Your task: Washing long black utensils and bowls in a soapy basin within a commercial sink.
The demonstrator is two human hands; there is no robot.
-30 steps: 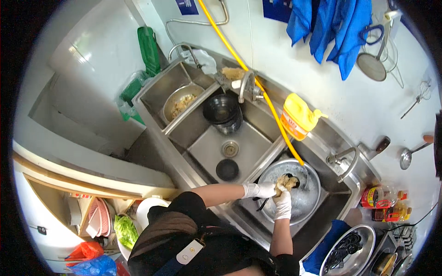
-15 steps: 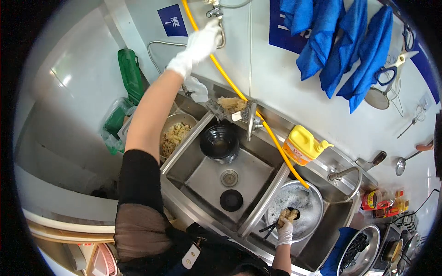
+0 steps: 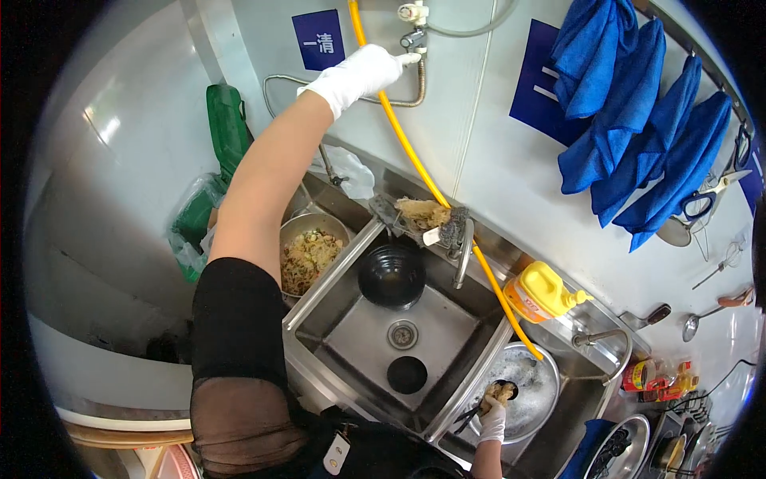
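Note:
My left hand (image 3: 361, 77), in a white glove, is raised to the wall with a finger stretched out at the metal water valve (image 3: 413, 38). Its fingertip is at or just in front of the fitting under the valve; contact is unclear. The other fingers look curled. Low at the right, my gloved right hand (image 3: 492, 421) is closed on a tan, crumpled scrubbing pad (image 3: 500, 392) and dark, thin-handled utensils (image 3: 465, 417), whose exact kind I cannot make out. That hand is over a round metal basin (image 3: 550, 399) of sudsy water. A yellow hose (image 3: 407, 148) ends above this basin.
The middle sink (image 3: 363, 339) holds black bowls (image 3: 391, 275) and a small black round piece (image 3: 407, 374). Left of it stands a pot of food scraps (image 3: 313, 254). A yellow soap jug (image 3: 542, 291) sits on the ledge beside the tap (image 3: 464, 255). Blue cloths (image 3: 610, 80) hang on the wall.
The view has shifted, so the valve and cloths stand further right and lower. A finger of my left hand now shows extended beside the valve. My right hand still grips the pad over the basin.

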